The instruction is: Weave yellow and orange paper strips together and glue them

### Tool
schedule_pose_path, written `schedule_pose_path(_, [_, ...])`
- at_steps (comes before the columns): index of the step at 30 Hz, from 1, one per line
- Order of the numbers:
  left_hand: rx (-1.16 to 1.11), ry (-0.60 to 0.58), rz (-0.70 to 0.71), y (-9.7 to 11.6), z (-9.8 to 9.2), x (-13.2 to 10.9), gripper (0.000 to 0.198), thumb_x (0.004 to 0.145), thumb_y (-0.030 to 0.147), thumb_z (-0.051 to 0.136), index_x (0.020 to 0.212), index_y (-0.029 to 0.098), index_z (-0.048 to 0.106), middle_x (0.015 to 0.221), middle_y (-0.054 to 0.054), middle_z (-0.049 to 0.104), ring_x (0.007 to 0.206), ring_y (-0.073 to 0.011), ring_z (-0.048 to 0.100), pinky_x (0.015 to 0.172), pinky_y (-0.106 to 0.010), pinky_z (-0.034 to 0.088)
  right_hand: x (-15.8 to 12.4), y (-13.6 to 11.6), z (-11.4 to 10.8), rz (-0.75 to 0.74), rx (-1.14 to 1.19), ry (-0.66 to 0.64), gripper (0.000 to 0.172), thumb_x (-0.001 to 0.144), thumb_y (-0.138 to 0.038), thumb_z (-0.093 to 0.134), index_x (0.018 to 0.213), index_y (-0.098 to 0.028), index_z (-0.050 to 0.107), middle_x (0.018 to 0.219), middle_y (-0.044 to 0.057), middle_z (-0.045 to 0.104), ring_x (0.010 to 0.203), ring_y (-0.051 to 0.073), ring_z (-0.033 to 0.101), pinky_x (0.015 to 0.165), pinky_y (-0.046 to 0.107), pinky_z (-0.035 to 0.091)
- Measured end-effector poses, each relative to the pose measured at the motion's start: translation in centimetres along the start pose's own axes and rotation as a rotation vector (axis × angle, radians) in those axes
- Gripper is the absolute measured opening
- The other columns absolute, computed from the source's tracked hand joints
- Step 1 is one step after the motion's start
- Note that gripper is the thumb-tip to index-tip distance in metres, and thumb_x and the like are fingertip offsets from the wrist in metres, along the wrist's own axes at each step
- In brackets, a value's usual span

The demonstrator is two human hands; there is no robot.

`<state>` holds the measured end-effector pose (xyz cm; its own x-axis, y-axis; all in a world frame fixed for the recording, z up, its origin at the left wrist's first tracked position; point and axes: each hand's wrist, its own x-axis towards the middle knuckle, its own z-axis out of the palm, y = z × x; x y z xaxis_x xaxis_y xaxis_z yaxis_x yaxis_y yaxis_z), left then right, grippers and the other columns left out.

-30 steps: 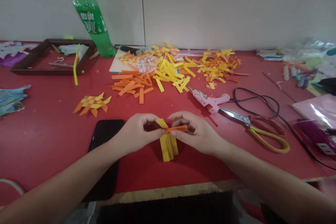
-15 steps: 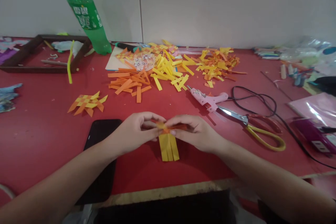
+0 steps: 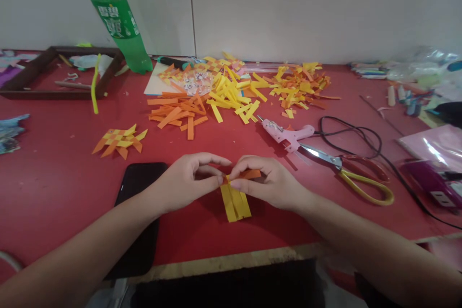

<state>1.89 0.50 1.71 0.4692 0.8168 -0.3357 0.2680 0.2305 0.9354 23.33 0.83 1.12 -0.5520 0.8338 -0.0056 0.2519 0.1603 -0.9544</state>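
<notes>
Pinching together, the left hand [image 3: 187,180] and right hand [image 3: 269,183] grasp yellow paper strips [image 3: 235,202] crossed by an orange strip [image 3: 249,174], low over the red tabletop [image 3: 65,178]. A black phone [image 3: 139,216] lies under the left forearm; scissors [image 3: 346,173] lie right of the right hand.

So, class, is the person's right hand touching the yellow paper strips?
Touching. The head view shows the right hand, fingers pinching the top of the yellow strips.

Left hand [image 3: 187,180] and right hand [image 3: 269,183] hide the yellow strips' [image 3: 236,204] upper ends.
</notes>
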Motion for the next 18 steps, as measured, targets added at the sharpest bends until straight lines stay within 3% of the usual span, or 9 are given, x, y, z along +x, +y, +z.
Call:
schedule_pose_path(3, [-0.037, -0.017, 0.062, -0.25, 0.03, -0.06, 0.029, 0.079, 0.023, 0.067, 0.107, 0.018, 0.067, 0.107, -0.005, 0.073, 0.098, -0.0198, 0.069, 0.084, -0.026, 0.052, -0.17, 0.11, 0.10, -0.052, -0.051, 0.020, 0.011, 0.081, -0.022, 0.068, 0.091, -0.019, 0.065, 0.088, 0.001, 0.065, 0.075, 0.011, 0.060, 0.067, 0.022, 0.049])
schedule_pose_path(7, [-0.086, -0.034, 0.064, -0.32, -0.06, -0.11, 0.026, 0.079, 0.017, 0.061, 0.104, 0.020, 0.069, 0.101, -0.002, 0.075, 0.096, -0.0175, 0.069, 0.082, -0.024, 0.052, -0.42, 0.13, 0.10, -0.035, -0.004, 0.030, 0.033, 0.080, -0.020, 0.067, 0.111, -0.021, 0.055, 0.086, 0.000, 0.061, 0.078, 0.011, 0.061, 0.068, 0.022, 0.051])
schedule_pose_path(14, [0.012, 0.003, 0.089, -0.15, 0.13, 0.01, 0.022, 0.081, 0.037, 0.070, 0.091, 0.018, 0.067, 0.085, -0.002, 0.073, 0.080, -0.0160, 0.069, 0.070, -0.022, 0.052, -0.67, -0.11, 0.53, 0.076, 0.132, 0.003, 0.051, 0.080, -0.018, 0.065, 0.125, -0.023, 0.042, 0.088, 0.000, 0.063, 0.079, 0.012, 0.064, 0.068, 0.025, 0.054])
schedule_pose_path(18, [0.024, 0.021, 0.102, -0.32, 0.33, 0.23, 0.019, 0.079, 0.035, 0.072, 0.083, 0.017, 0.066, 0.079, -0.001, 0.072, 0.073, -0.0137, 0.068, 0.066, -0.021, 0.051, -0.68, 0.08, 0.76, 0.057, 0.184, 0.077, 0.065, 0.081, -0.022, 0.067, 0.138, -0.023, 0.034, 0.095, 0.003, 0.065, 0.084, 0.015, 0.066, 0.073, 0.028, 0.055])
